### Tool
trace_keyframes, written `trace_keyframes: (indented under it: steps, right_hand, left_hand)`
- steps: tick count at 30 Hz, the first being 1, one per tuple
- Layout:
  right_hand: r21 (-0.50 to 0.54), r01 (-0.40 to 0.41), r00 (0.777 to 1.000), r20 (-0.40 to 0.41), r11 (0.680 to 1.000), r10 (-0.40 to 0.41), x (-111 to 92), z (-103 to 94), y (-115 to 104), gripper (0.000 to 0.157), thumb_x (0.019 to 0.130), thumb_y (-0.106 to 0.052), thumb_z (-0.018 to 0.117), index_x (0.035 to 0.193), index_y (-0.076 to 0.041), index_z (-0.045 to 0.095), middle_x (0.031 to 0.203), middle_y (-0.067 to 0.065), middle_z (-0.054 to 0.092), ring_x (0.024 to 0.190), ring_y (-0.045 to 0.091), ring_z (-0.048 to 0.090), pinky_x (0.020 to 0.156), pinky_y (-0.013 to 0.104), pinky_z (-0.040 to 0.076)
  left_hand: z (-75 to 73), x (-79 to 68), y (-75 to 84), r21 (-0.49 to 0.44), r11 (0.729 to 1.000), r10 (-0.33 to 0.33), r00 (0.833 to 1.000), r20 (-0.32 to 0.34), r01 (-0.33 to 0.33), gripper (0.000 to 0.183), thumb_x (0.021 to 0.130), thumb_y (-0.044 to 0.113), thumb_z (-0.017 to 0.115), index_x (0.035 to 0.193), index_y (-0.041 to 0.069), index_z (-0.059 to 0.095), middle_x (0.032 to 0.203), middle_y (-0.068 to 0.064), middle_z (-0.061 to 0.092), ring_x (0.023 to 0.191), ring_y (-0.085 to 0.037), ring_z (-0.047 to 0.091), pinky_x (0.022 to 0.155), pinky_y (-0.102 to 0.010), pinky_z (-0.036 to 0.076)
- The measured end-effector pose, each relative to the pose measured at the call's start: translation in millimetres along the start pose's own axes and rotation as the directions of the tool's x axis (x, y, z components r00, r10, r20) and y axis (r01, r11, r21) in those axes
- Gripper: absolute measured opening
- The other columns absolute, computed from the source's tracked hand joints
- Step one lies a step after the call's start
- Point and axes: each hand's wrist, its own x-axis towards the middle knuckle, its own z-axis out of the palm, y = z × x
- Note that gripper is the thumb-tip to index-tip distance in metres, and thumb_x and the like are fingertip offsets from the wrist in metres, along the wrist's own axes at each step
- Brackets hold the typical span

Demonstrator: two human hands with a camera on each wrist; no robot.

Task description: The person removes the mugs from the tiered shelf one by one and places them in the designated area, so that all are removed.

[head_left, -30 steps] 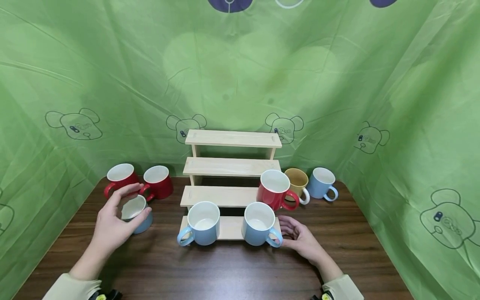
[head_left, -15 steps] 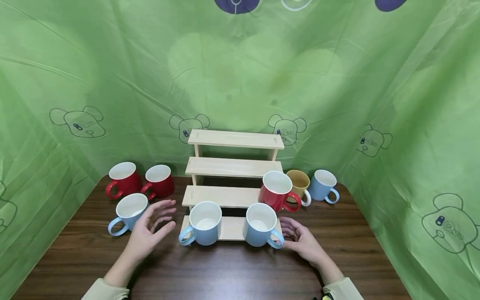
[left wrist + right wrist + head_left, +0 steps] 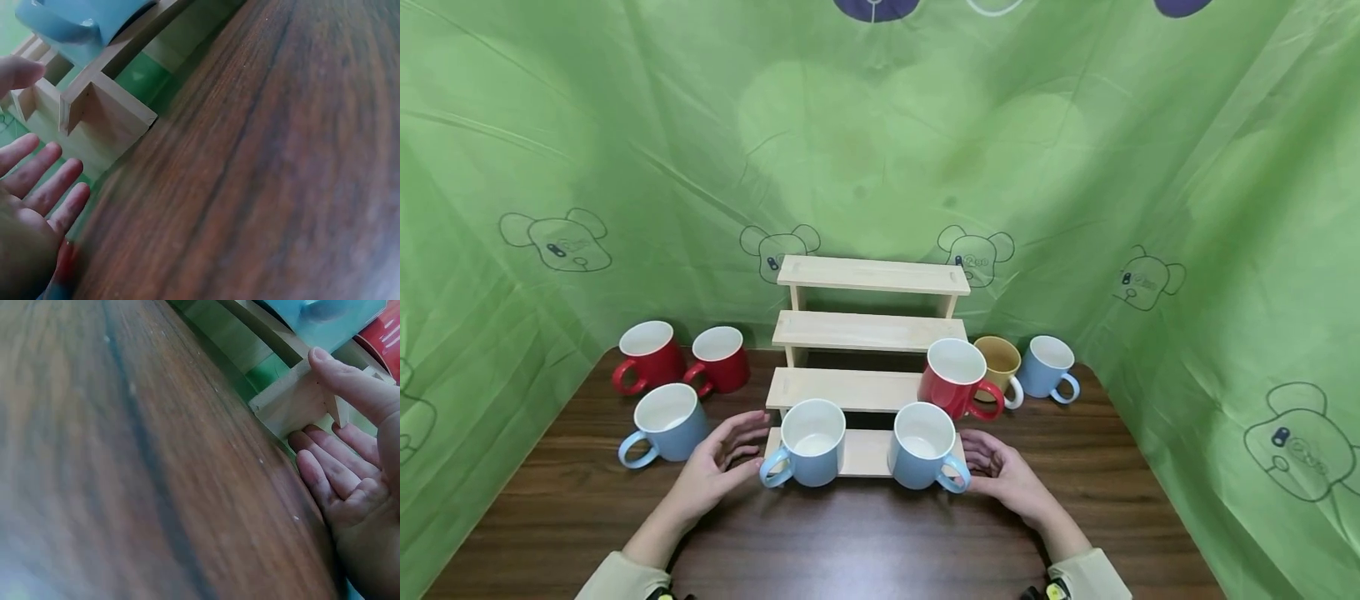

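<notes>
A stepped light-wood shelf (image 3: 874, 329) with several tiers stands mid-table. On its lowest tier sit two light-blue mugs, the left one (image 3: 812, 446) and the right one (image 3: 922, 447), handles outward. A red mug (image 3: 951, 385) occupies the right end of the tier above. My left hand (image 3: 718, 462) holds nothing; in the left wrist view its relaxed fingers (image 3: 47, 172) are just off the shelf's left side panel. My right hand (image 3: 1011, 479) is at the shelf's right end, thumb by the front edge and loosely bent fingers (image 3: 331, 465) against the side panel, lightly touching it.
At the left of the brown wooden table (image 3: 880, 546) are two red mugs (image 3: 655, 362) and a light-blue mug (image 3: 676, 429). Behind the shelf's right end stand a yellow mug (image 3: 997, 365) with a white handle and another light-blue mug (image 3: 1045, 367). Green cloth (image 3: 880, 167) surrounds the table.
My left hand has left the light-blue mug at the left and moved right to the shelf's left end. That mug stays on the table. My right hand keeps its place.
</notes>
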Motion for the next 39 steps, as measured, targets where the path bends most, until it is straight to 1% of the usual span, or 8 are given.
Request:
trace_keyframes:
  steps: [8,13,17,21,24,26,33,39]
  right_hand:
    - [0.023,0.021,0.997,0.08,1.0,-0.023,2,-14.9,-13,0.072,0.098,0.001,0.079,0.159,0.009,0.041,0.151,0.028,0.06,0.129,0.023,0.07,0.107,0.034,0.058]
    - [-0.043,0.001,0.999,0.045,0.999,0.001,3,-27.9,-35,0.074,0.099,-0.002,0.079,0.161,0.005,0.04,0.154,0.03,0.058,0.137,0.036,0.065,0.109,0.034,0.056]
    - [-0.125,-0.033,0.999,-0.035,0.992,0.029,4,-40.0,-54,0.079,0.096,-0.006,0.083,0.162,0.003,0.04,0.154,0.03,0.058,0.136,0.049,0.061,0.108,0.033,0.056]
    - [-0.147,0.035,0.99,-0.128,0.988,-0.054,6,-49.4,-72,0.08,0.095,-0.002,0.083,0.162,0.003,0.041,0.156,0.029,0.055,0.132,0.036,0.065,0.105,0.03,0.058]
    - [-0.172,0.121,0.978,-0.147,0.978,-0.147,11,-53.7,-88,0.078,0.095,0.002,0.08,0.163,0.004,0.04,0.158,0.027,0.054,0.134,0.023,0.065,0.108,0.032,0.056]
    - [-0.198,0.149,0.973,-0.146,0.969,-0.18,15,-56.0,-97,0.079,0.095,0.003,0.08,0.163,0.004,0.039,0.16,0.025,0.053,0.137,0.02,0.063,0.11,0.033,0.055]
    - [-0.256,0.163,0.968,-0.145,0.953,-0.204,29,-54.5,-128,0.084,0.094,0.001,0.083,0.166,-0.005,0.04,0.163,0.017,0.053,0.144,0.03,0.057,0.11,0.03,0.054]
    - [-0.317,0.192,0.955,-0.159,0.929,-0.252,42,-45.0,-146,0.091,0.091,-0.003,0.087,0.168,-0.01,0.039,0.166,0.012,0.05,0.153,0.037,0.046,0.113,0.032,0.052]
  left_hand:
    - [0.5,-1.0,-0.6,0.032,0.997,-0.068,0.997,0.047,0.067,0.071,0.094,-0.006,0.079,0.157,-0.003,0.048,0.155,-0.03,0.054,0.135,-0.011,0.062,0.109,-0.026,0.052]
    - [1.5,-0.4,-0.8,0.061,0.994,-0.093,0.994,0.063,0.089,0.073,0.093,-0.002,0.082,0.158,-0.002,0.048,0.154,-0.029,0.056,0.135,-0.009,0.061,0.11,-0.026,0.052]
    - [1.9,0.0,-0.8,0.082,0.991,-0.107,0.992,0.068,0.101,0.074,0.093,0.0,0.084,0.158,-0.002,0.049,0.153,-0.027,0.059,0.135,-0.007,0.061,0.111,-0.024,0.051]
    - [2.3,0.1,-1.1,0.113,0.988,-0.114,0.991,0.067,0.106,0.07,0.093,0.003,0.085,0.155,-0.004,0.052,0.148,-0.026,0.063,0.132,-0.004,0.062,0.109,-0.022,0.051]
    - [1.8,-0.9,-1.3,0.124,0.986,-0.117,0.991,0.065,0.108,0.068,0.093,0.003,0.085,0.153,-0.004,0.054,0.145,-0.025,0.066,0.13,-0.004,0.063,0.108,-0.021,0.051]
    - [1.4,-1.6,-0.9,0.119,0.986,-0.128,0.99,0.064,0.12,0.068,0.094,0.003,0.085,0.153,-0.003,0.054,0.145,-0.024,0.066,0.13,-0.005,0.063,0.109,-0.021,0.05]
    - [0.9,-2.0,-0.7,0.135,0.976,-0.183,0.98,0.072,0.172,0.068,0.096,0.01,0.085,0.156,0.004,0.054,0.147,-0.018,0.066,0.131,-0.007,0.062,0.11,-0.022,0.049]
    - [0.8,-1.3,-1.9,0.142,0.975,-0.185,0.98,0.075,0.173,0.067,0.096,0.011,0.085,0.156,0.005,0.054,0.148,-0.016,0.066,0.132,-0.009,0.062,0.111,-0.023,0.049]
